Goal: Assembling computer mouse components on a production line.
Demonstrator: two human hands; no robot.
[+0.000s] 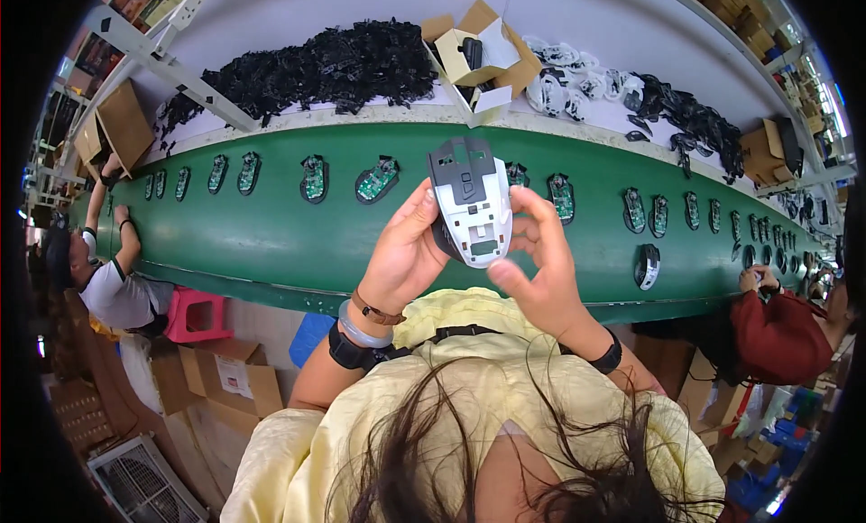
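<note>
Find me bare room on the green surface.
Free: the green surface left of the left hand, nearer than the circuit boards; also between the right hand and the lone mouse. Crowded: the back shelf, heaped with black parts.

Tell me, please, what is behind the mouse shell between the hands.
Behind the mouse shell is the green worktop, with part of a circuit board showing past the shell's right edge; the rest of it, and the worktop directly behind, are covered.

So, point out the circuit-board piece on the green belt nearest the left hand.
The circuit-board piece just beyond the left hand, far end angled rightward; every other piece on the belt lies farther from that hand.
</note>
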